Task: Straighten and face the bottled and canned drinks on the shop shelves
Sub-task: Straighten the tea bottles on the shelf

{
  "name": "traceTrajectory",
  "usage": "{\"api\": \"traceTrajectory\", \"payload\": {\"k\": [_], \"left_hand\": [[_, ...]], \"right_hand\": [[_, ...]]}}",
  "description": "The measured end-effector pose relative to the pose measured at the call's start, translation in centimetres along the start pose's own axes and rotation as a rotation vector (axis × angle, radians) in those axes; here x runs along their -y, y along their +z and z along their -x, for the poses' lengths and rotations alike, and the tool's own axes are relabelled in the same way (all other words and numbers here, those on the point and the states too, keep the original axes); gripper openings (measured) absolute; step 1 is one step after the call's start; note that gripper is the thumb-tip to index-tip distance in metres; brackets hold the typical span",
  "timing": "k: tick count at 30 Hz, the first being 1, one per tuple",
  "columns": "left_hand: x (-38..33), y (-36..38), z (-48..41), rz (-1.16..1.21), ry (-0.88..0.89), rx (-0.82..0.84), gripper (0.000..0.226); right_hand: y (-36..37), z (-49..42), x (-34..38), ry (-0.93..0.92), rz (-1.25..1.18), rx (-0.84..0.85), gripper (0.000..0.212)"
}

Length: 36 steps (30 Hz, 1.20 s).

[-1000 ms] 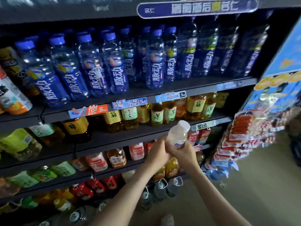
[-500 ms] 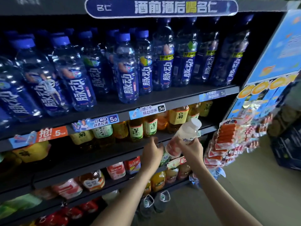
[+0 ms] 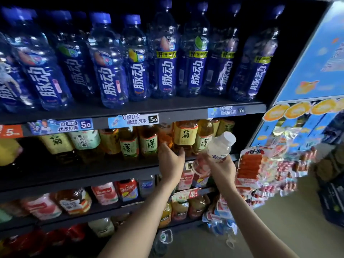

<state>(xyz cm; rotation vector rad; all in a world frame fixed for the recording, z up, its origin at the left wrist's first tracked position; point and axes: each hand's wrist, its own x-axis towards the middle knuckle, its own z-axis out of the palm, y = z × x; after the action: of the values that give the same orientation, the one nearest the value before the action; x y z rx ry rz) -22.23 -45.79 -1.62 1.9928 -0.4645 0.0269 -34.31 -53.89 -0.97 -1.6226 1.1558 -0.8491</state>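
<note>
My right hand (image 3: pixel 221 167) holds a small milky-white bottle (image 3: pixel 220 146) with a white cap, tilted to the right, in front of the second shelf's right end. My left hand (image 3: pixel 171 161) reaches into that shelf with fingers spread against an amber tea bottle with a yellow label (image 3: pixel 185 135). More tea bottles (image 3: pixel 129 144) stand in a row to the left of it. Tall blue-capped bottles (image 3: pixel 165 58) line the shelf above, labels facing out.
A black shelf edge (image 3: pixel 186 116) with price tags runs above my hands. Lower shelves hold pink and orange drink bottles (image 3: pixel 105 192). A rack of hanging snack packets (image 3: pixel 260 164) juts out right of the shelves under a blue display panel (image 3: pixel 312 58). Floor lies at the lower right.
The view has moved closer and up along the shelves. My left hand let go of the white bottle and reached up to the tea bottles. My right hand lifted the white bottle slightly.
</note>
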Motion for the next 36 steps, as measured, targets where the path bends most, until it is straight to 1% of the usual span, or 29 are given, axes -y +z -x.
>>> {"api": "traceTrajectory", "payload": {"k": [4, 7, 10, 13, 17, 22, 25, 30, 33, 36], "left_hand": [[-1.8, 4.3, -0.5, 0.025, 0.081, -0.111, 0.078], [-2.7, 7.0, -0.9, -0.016, 0.102, -0.194, 0.086], [-3.2, 8.4, -1.2, -0.056, 0.048, -0.232, 0.089], [-3.3, 9.0, -1.9, -0.020, -0.021, -0.227, 0.086], [-2.9, 9.6, -2.8, 0.026, -0.066, -0.231, 0.090], [-3.2, 8.8, -2.5, 0.077, -0.094, -0.225, 0.094], [-2.5, 7.8, -1.4, 0.166, -0.047, -0.249, 0.095], [-0.2, 5.0, 2.3, 0.169, -0.031, -0.241, 0.097], [0.4, 3.1, 4.1, 0.189, -0.087, -0.247, 0.092], [0.6, 1.5, 4.7, 0.227, -0.143, -0.282, 0.091]], "right_hand": [[-1.7, -2.3, -2.2, -0.045, 0.033, 0.051, 0.049], [-3.0, -3.7, -3.2, -0.065, 0.057, 0.081, 0.045], [-4.2, -5.0, -3.9, -0.103, 0.068, 0.129, 0.045], [-4.7, -6.1, -4.6, -0.124, 0.061, 0.164, 0.042], [-4.4, -6.8, -5.0, -0.153, 0.044, 0.202, 0.043], [-3.7, -6.7, -5.2, -0.179, -0.002, 0.228, 0.043], [-3.2, -6.4, -5.1, -0.177, -0.057, 0.236, 0.042], [-2.1, -5.4, -4.2, -0.182, -0.112, 0.244, 0.042], [-0.7, -4.9, -3.7, -0.178, -0.120, 0.264, 0.047], [0.8, -4.3, -2.9, -0.195, -0.095, 0.295, 0.051]]}}
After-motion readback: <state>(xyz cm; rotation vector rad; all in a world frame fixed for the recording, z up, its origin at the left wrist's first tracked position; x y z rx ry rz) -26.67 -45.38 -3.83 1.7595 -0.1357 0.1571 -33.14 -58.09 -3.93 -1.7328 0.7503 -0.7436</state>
